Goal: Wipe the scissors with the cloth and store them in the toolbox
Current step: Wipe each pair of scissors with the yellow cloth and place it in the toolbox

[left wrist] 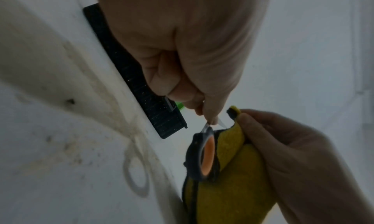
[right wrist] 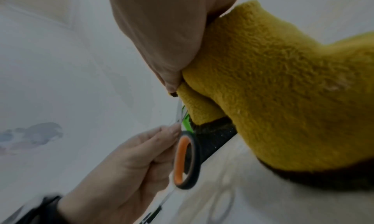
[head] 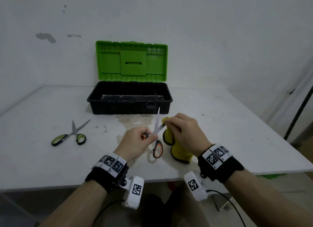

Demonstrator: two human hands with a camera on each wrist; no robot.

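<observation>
Head view: the orange-and-black-handled steel scissors point(head: 156, 138) are held just in front of the black plastic toolbox with the raised green lid point(head: 129, 98), above the white tabletop point(head: 50, 159), blades parted. The left hand point(head: 135, 142) pinches them near the pivot, one handle loop hidden in the fingers, the other loop hanging free toward the person. The right hand point(head: 184, 133) grips the yellow fleece cloth with dark trim point(head: 176, 150), a fold of it pinched over the lower blade; the rest of the cloth hangs down and reaches the tabletop. The upper blade is bare and points at the toolbox front wall. Judgement: wiping in progress, one blade only. To do it well, draw the fold from pivot out to tip with the cloth between fingers and edge, then repeat on the other blade and both faces; keep the left pinch firm so the blades do not swing shut on the cloth. Close the blades before storing. Toolbox interior: dark, with a long greyish strip along the bottom; no tool made out inside. A second pair, green-and-black-handled scissors point(head: 71, 135), lies open on the tabletop left of and in front of the toolbox, untouched.
</observation>
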